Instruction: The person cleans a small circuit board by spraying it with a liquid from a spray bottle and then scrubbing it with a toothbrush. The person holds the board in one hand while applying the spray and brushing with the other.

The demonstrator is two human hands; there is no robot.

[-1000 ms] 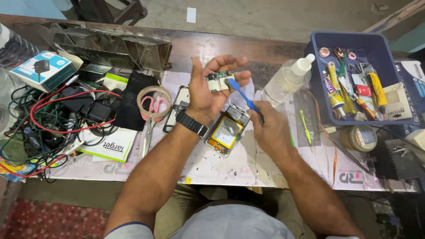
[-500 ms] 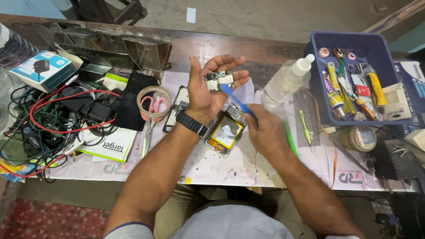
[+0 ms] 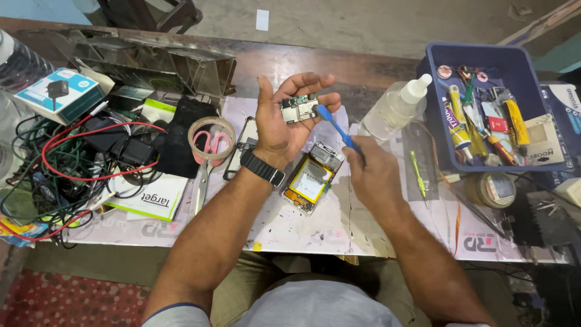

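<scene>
- Left hand (image 3: pixel 281 124) is up off the surface (image 3: pixel 315 224), palm facing up-ish, with a small green circuit board (image 3: pixel 299 109) pinched between thumb and fingertips. Grip is closed on the board's edges, the other fingers are fanned out loose.
- Right hand (image 3: pixel 372 175) has its grip wrapped around a blue-handled brush (image 3: pixel 334 126), held like a pen. The blue head end is touching the right edge of the board.
- Right under both hands there's an opened-up phone (image 3: pixel 311 178) lying flat on the surface, back off, yellowish battery showing. Neither hand touches it.
- Black watch (image 3: pixel 261 168) on the left wrist.
- Left of the phone: a roll of tape (image 3: pixel 211 138) with pink-handled scissors (image 3: pixel 206 158) lying through it, then a messy tangle of cables (image 3: pixel 66 163) with red wires.
- Right side: clear squeeze bottle (image 3: pixel 396 109) with a white nozzle, lying tilted just beside the blue tray (image 3: pixel 436 115), which is stuffed with tubes and tools.
- A green screwdriver (image 3: pixel 417 172) lies on the surface just right of the right hand.
</scene>
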